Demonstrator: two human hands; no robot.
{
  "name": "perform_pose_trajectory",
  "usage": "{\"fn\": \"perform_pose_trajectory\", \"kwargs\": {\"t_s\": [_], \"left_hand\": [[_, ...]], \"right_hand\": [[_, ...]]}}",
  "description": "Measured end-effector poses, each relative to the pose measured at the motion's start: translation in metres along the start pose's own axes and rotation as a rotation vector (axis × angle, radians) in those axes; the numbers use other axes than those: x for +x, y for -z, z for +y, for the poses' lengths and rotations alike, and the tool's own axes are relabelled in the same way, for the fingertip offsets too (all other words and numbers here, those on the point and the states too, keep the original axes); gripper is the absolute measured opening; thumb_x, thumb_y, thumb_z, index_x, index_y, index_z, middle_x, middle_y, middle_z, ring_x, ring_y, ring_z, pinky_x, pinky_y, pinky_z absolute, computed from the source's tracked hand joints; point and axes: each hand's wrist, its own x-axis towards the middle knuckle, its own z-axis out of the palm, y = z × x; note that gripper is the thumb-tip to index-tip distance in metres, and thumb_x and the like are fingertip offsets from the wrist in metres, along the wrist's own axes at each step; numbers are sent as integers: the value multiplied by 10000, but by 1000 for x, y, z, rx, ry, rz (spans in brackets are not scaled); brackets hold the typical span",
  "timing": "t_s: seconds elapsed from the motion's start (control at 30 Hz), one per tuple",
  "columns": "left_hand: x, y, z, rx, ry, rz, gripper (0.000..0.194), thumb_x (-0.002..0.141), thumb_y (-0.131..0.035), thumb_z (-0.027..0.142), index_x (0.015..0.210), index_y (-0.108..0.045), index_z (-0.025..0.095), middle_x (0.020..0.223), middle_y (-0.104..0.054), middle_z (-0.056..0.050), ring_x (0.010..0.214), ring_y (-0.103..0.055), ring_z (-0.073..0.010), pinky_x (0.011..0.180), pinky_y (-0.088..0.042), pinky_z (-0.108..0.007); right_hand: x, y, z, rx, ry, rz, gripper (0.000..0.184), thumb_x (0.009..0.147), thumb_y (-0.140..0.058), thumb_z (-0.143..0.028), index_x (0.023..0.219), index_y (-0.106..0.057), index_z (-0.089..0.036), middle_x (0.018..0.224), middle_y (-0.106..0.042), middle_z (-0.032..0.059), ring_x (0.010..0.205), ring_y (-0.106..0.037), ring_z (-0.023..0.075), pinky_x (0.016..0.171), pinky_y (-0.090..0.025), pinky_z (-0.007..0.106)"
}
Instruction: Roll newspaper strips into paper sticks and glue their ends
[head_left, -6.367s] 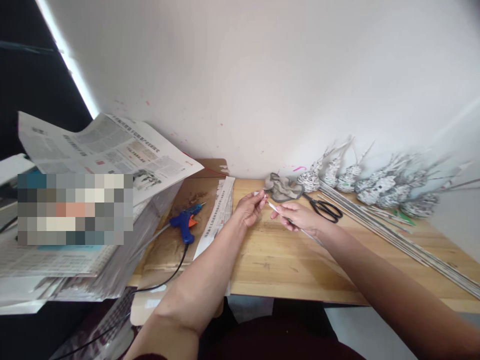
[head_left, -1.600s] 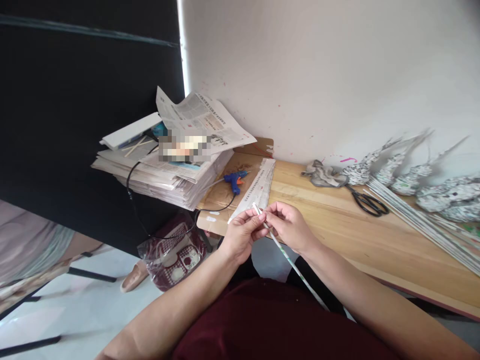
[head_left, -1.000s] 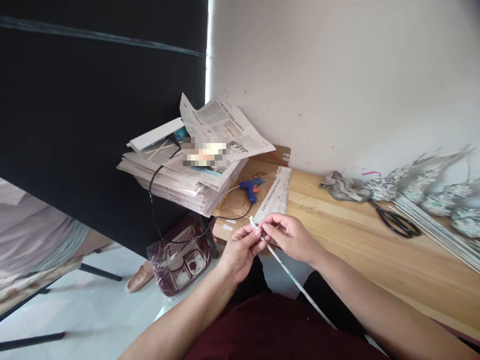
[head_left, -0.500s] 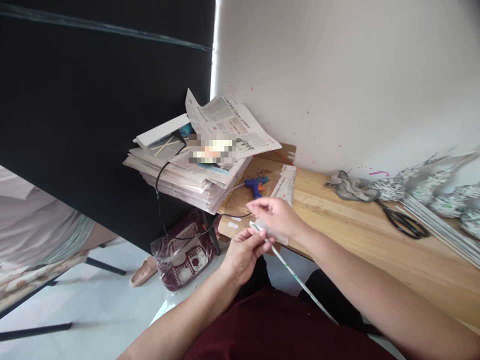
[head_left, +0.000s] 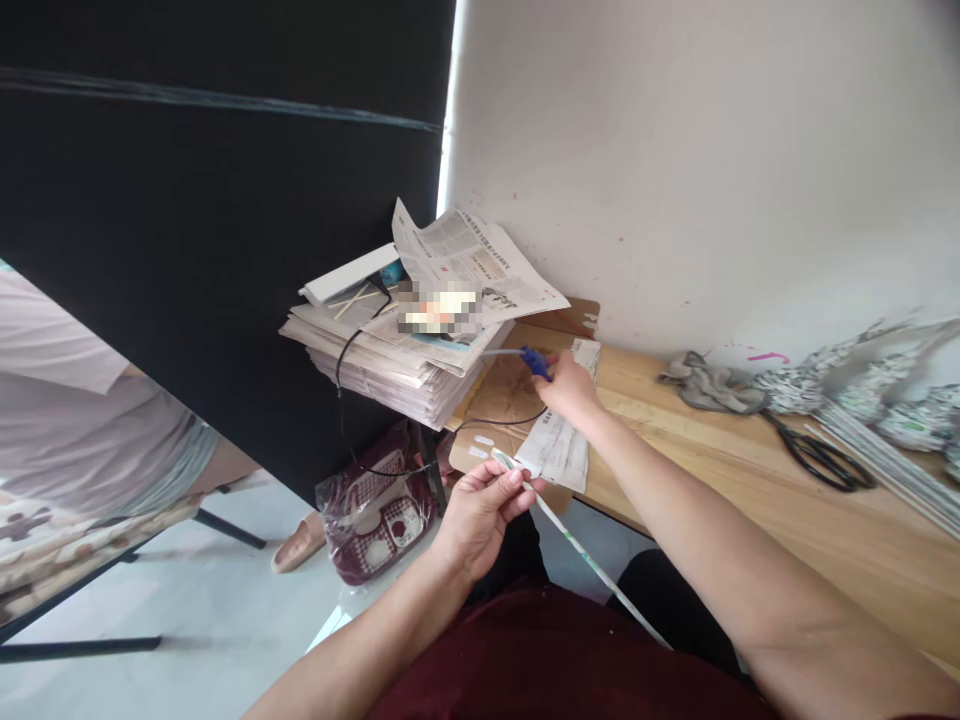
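Pinched in my left hand (head_left: 491,503) is a long, thin rolled paper stick (head_left: 577,545), near its flattened upper end. The stick slants down to the right across my lap. My right hand (head_left: 571,388) is wrapped round the blue glue gun (head_left: 535,363) over the brown cardboard (head_left: 502,385); my fingers hide much of the gun. A pale glue stick juts from the gun's back towards the newspapers, and its black cord (head_left: 495,424) loops off to the left. Below my right wrist lies a strip of newspaper (head_left: 559,455).
A tall newspaper stack (head_left: 382,375) stands left of the cardboard. Along the wall sit a grey rag (head_left: 709,383), black scissors (head_left: 821,455), paper sticks (head_left: 892,465) and several woven paper pieces (head_left: 855,385). A plastic-wrapped maroon item (head_left: 382,510) is below; another person (head_left: 97,400) sits at left.
My right hand has let go of the paper stick, reached forward to the cardboard and taken hold of the glue gun. My left hand keeps the stick. The view has turned left.
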Motion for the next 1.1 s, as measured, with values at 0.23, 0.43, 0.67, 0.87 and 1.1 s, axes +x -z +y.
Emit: {"fn": "perform_pose_trajectory", "kwargs": {"t_s": [0.23,0.43,0.67,0.87,1.1], "left_hand": [[-6,-7,-5,26,0,-55,200,646,-759,179,732,-589,118,844,-674,-67,877,-669,-209,736,-548,-229],[-17,-18,3,65,-51,-90,176,658,-747,168,771,-622,112,871,-680,-82,932,-654,-243,762,-548,-247],[-26,-17,23,79,-168,-26,163,673,-734,156,800,-646,103,877,-679,-77,912,-661,-228,759,-551,-227],[-34,-7,30,65,-202,51,160,675,-732,142,809,-653,104,889,-681,-89,926,-656,-214,767,-552,-215],[-40,5,28,81,-198,35,151,705,-702,126,846,-653,104,909,-666,-82,939,-651,-217,766,-548,-198]], "right_hand": [[-41,59,20,1138,-102,-341,232,713,-649,-260,901,-524,-203,817,-595,10,729,-624,151,697,-519,327],[-86,78,19,1241,-209,-362,294,734,-672,-338,967,-577,-185,679,-517,-31,559,-501,79,488,-421,206],[-120,71,4,1061,26,-362,405,779,-574,-529,978,-566,-176,670,-460,-31,453,-393,51,386,-278,194],[-138,64,-1,1052,25,-448,436,800,-498,-588,983,-555,-197,773,-467,1,455,-390,45,366,-260,183],[-146,71,-6,1169,-180,-713,483,851,-381,-588,1122,-552,-227,812,-544,46,597,-482,115,430,-351,200]]}}
